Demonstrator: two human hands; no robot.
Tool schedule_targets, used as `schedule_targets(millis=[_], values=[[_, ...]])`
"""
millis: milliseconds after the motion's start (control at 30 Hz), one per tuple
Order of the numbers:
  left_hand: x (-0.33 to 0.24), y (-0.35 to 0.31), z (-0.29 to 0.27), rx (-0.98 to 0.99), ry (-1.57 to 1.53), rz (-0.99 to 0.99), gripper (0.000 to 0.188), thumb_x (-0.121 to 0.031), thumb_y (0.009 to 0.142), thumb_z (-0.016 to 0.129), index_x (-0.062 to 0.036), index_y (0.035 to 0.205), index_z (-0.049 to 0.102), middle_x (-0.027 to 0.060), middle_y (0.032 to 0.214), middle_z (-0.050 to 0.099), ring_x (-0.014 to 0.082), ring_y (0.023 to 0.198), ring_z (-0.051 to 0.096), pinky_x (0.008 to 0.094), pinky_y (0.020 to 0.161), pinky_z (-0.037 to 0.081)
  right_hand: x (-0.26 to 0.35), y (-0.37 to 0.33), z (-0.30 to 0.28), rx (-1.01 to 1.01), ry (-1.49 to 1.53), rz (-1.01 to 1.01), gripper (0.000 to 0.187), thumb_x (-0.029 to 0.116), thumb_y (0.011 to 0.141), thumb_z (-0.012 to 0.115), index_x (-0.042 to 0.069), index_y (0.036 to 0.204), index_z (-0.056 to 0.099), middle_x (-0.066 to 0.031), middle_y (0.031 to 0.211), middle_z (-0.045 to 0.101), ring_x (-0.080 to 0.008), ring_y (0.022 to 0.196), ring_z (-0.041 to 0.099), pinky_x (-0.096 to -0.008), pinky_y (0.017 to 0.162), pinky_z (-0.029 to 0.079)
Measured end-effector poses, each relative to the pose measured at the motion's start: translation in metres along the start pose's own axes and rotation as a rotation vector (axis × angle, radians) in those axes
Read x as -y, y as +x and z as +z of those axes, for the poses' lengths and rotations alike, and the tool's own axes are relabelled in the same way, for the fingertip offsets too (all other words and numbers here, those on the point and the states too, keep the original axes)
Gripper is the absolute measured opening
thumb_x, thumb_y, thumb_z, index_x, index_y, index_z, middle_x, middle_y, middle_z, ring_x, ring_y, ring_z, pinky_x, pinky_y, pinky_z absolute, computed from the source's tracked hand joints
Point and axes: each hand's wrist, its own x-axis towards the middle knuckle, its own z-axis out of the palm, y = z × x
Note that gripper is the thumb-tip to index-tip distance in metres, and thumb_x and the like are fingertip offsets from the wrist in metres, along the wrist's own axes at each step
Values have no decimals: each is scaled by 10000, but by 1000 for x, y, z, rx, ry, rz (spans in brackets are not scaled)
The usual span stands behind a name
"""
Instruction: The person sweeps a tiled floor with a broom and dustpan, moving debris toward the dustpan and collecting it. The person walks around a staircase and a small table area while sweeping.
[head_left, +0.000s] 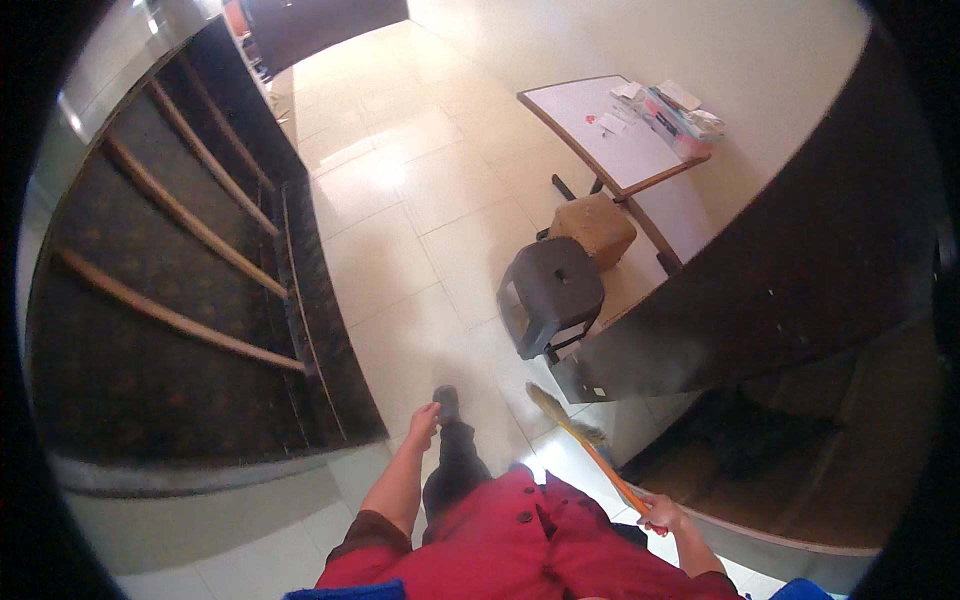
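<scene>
My right hand (662,514) grips the orange handle of a broom (585,445), low at the right. The broom slants up to the left, and its pale bristles hang just above the tiled floor (400,220) near a dark door edge. My left hand (424,419) swings free at my side with loosely curled fingers and nothing in it. Just right of that hand my dark shoe (447,401) steps forward on the tiles. My red garment fills the bottom middle.
A dark plastic stool (553,288) and a tan padded stool (594,227) stand ahead on the right, beneath a white-topped table (610,130) with papers. A dark stair wall with wooden rails (180,260) runs along the left. A dark door or panel (780,290) stands at the right.
</scene>
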Motion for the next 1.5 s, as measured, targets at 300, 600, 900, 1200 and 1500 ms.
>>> schedule_targets(millis=[300, 600, 900, 1200, 1500], values=[[-110, 165, 47, 304, 180, -115, 641, -491, 888, 478, -95, 1374, 346, 141, 1382, 396, 329, 1276, 359, 495, 969, 324, 64, -21, 104, -233, 278, 201, 599, 11, 687, 675, 35, 1256, 489, -113, 643, 611, -159, 453, 547, -300, 345, 412], [-231, 258, 168, 348, 22, -298, 774, -589, 889, 401, -94, 1445, 189, 174, 1486, 216, 373, 1346, 238, 551, 1062, 212, 173, -55, 123, -232, 447, 406, 574, 14, 707, 647, 18, 1258, 488, -123, 740, 611, -173, 573, 550, -306, 454, 421], [-260, 336, 253, 355, -29, -373, 841, -655, 869, 349, -122, 1464, 84, 146, 1519, 105, 372, 1372, 173, 554, 1084, 158, 232, -38, 48, -171, 436, 527, 550, 16, 726, 619, 1, 1259, 487, -133, 837, 611, -188, 693, 553, -313, 562, 431], [-224, 434, 284, 430, -621, -427, 694, -572, 934, 289, -91, 1430, 216, 122, 1455, 293, 297, 1316, 307, 483, 1060, 250, 311, -30, 21, -165, 444, 660, 528, 18, 745, 592, -16, 1261, 486, -143, 935, 611, -203, 813, 556, -320, 671, 440], [-375, 422, 186, 210, -697, -439, 705, -616, 908, 299, -106, 1395, 310, 85, 1406, 365, 285, 1259, 364, 467, 1038, 290, 429, -26, 17, -161, 339, 589, 507, 21, 765, 564, -33, 1263, 485, -153, 1032, 611, -217, 933, 558, -327, 780, 450]])
